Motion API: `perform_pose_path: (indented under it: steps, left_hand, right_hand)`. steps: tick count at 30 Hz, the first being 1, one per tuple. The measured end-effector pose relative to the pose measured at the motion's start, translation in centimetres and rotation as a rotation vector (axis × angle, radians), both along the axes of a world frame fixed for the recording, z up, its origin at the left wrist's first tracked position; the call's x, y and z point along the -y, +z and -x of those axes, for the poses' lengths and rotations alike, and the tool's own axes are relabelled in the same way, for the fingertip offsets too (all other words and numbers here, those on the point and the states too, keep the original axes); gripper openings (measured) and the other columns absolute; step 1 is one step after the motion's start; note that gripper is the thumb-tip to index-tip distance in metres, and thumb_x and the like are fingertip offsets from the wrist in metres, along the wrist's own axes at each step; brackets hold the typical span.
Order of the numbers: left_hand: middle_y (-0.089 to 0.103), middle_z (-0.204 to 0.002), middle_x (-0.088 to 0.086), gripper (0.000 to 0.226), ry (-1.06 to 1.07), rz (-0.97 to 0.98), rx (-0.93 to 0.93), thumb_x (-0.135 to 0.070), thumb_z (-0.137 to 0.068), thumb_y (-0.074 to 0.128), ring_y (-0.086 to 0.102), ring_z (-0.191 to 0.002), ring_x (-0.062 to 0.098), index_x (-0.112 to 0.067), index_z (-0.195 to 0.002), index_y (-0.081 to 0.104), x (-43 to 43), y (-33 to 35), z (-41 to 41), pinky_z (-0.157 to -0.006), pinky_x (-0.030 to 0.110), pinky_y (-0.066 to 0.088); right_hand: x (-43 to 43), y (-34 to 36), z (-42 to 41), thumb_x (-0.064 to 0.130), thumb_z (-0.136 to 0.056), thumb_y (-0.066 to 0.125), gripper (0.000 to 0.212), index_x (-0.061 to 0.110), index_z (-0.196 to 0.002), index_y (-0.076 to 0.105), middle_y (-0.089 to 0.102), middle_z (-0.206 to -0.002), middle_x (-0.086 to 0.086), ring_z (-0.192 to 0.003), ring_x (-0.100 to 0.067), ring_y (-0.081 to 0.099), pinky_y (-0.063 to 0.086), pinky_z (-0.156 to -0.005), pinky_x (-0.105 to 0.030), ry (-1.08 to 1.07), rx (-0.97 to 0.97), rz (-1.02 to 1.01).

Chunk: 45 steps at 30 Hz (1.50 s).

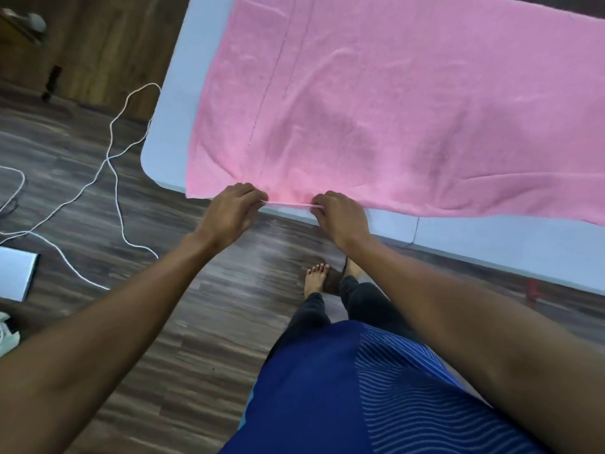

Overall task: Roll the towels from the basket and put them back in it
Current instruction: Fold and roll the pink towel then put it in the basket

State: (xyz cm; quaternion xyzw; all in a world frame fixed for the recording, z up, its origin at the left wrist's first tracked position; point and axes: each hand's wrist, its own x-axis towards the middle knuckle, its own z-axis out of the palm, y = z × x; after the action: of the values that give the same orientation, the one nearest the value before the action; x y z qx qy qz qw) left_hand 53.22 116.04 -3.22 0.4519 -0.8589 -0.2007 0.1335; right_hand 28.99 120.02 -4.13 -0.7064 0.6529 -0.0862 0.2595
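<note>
Shirt: a blue patterned shirt (360, 388) fills the bottom of the view, between the two bare forearms.
Feet: bare toes (316, 276) rest on the dark wood floor (196, 306), just short of the right hand on the person's side.
Left hand: the left hand (234, 208) has its fingers curled and pinches the near hem of a pink towel (393, 109) at the bench edge.
Right hand: the right hand (340, 214) pinches the same hem, near the left hand; a thin strip of hem is pulled straight between them.
Towel: it lies spread flat, reaching away from both hands and far out to their right.
Bench: the pale bench (173, 109) shows bare beyond the left hand's outer side.
Cable: a white cable (114, 158) loops over the floor, well to the left of the left hand.
</note>
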Motion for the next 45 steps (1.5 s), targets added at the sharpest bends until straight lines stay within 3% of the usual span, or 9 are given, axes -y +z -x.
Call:
perform_pose_path:
  steps: [12,22,28,33,36,39,45]
  left_hand:
    - [0.069,-0.090,0.010,0.007,-0.110,0.004,0.092,-0.004,-0.089,0.067,0.061,-0.077,0.033,-0.006,-0.096,0.068,-0.2,-0.9,0.3,-0.071,0.038,0.044]
    - [0.069,-0.090,0.012,0.009,-0.146,-0.015,0.150,-0.002,-0.086,0.069,0.063,-0.081,0.034,-0.004,-0.095,0.069,-0.2,-0.9,0.6,-0.064,0.037,0.048]
    - [0.068,-0.088,0.013,0.010,-0.131,-0.042,0.174,-0.009,-0.089,0.060,0.063,-0.080,0.036,-0.005,-0.094,0.068,0.0,-1.4,0.6,-0.063,0.039,0.048]
    - [0.067,-0.087,0.012,0.016,-0.116,-0.048,0.211,-0.016,-0.088,0.056,0.062,-0.080,0.036,-0.006,-0.093,0.067,0.1,-1.3,0.2,-0.061,0.040,0.048]
    - [0.065,-0.087,0.012,0.006,-0.106,-0.069,0.260,-0.007,-0.088,0.064,0.060,-0.082,0.037,-0.006,-0.092,0.067,0.0,-1.7,0.5,-0.060,0.041,0.048]
    - [0.067,-0.088,0.011,0.010,-0.055,-0.080,0.306,-0.007,-0.083,0.068,0.058,-0.082,0.036,-0.007,-0.093,0.068,-0.4,-1.5,1.6,-0.063,0.040,0.048]
    - [0.067,-0.087,0.008,0.013,-0.048,-0.049,0.098,-0.003,-0.082,0.067,0.052,-0.079,0.019,-0.008,-0.093,0.068,-2.9,0.1,10.6,-0.074,0.037,0.041]
  right_hand:
    - [-6.7,0.0,7.5,0.033,-0.093,0.060,0.022,0.013,-0.099,0.067,0.068,-0.099,-0.005,-0.095,-0.027,0.060,0.044,-0.085,-0.038,-0.100,-0.133,0.013]
    - [-11.3,-1.0,13.2,0.017,-0.087,0.066,0.010,0.013,-0.096,0.067,0.068,-0.100,-0.005,-0.097,-0.028,0.060,0.042,-0.091,-0.039,-0.188,-0.241,-0.005]
    - [-12.1,-1.0,12.7,0.016,-0.089,0.067,0.012,0.009,-0.098,0.066,0.066,-0.098,-0.011,-0.089,-0.033,0.060,0.046,-0.077,-0.042,-0.221,-0.176,-0.017]
    - [-12.6,-1.4,13.7,0.020,-0.090,0.063,0.012,0.012,-0.099,0.062,0.063,-0.106,-0.008,-0.099,-0.031,0.057,0.044,-0.083,-0.042,-0.242,-0.269,-0.081]
    - [-12.8,-1.5,14.0,0.019,-0.093,0.057,0.006,0.012,-0.095,0.058,0.064,-0.100,-0.007,-0.093,-0.030,0.056,0.046,-0.078,-0.042,-0.253,-0.212,-0.110]
    - [-13.1,-1.3,14.4,0.016,-0.093,0.056,0.011,0.012,-0.099,0.064,0.067,-0.103,-0.005,-0.096,-0.028,0.058,0.046,-0.080,-0.040,-0.293,-0.128,-0.120]
    - [-14.5,0.3,17.5,0.016,-0.092,0.057,0.017,0.015,-0.104,0.068,0.068,-0.099,-0.004,-0.087,-0.021,0.062,0.052,-0.078,-0.037,-0.679,0.112,-0.066]
